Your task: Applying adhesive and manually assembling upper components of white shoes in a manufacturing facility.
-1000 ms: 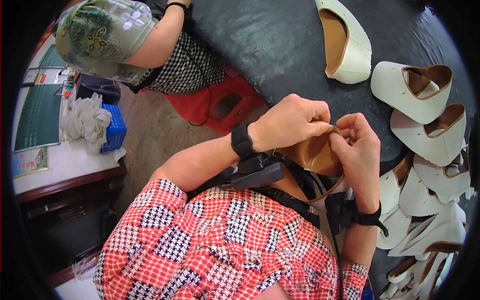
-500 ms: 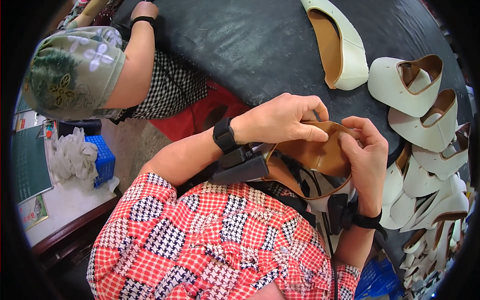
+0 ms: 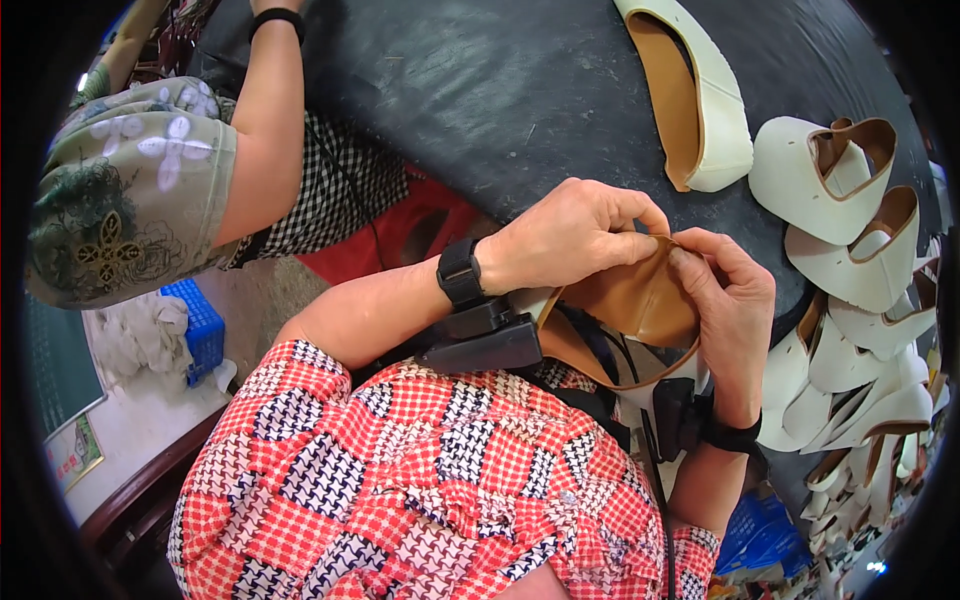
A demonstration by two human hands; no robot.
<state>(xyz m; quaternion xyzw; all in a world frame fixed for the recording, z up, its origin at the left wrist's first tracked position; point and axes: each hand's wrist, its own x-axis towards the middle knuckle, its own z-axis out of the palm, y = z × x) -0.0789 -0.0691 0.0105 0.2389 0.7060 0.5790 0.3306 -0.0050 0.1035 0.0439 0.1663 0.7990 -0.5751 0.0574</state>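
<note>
Between my hands is a shoe upper (image 3: pixel 625 300), white outside with a tan lining turned toward me. My left hand (image 3: pixel 590 235) pinches its far edge between thumb and fingers. Close beside it, almost touching, my right hand (image 3: pixel 728 290) grips the same edge, the thumb pressed on the tan lining. The upper's opening loops down toward my chest. Beyond my hands, a similar white shoe upper (image 3: pixel 722 130) lies on the black tabletop (image 3: pixel 480 110), its tan inside showing.
Several white shoe uppers (image 3: pixel 815 180) overlap along the table's right side, with more heaped at lower right. A co-worker's arm (image 3: pixel 270 150) reaches over the table at upper left. A blue basket (image 3: pixel 204 330) holding greyish cloth (image 3: pixel 145 330) stands at left. Blue plastic (image 3: pixel 760 535) shows at lower right.
My two hands have come closer together along the upper's far edge, and its lining is bunched more between them. The co-worker's arm and body have shifted slightly.
</note>
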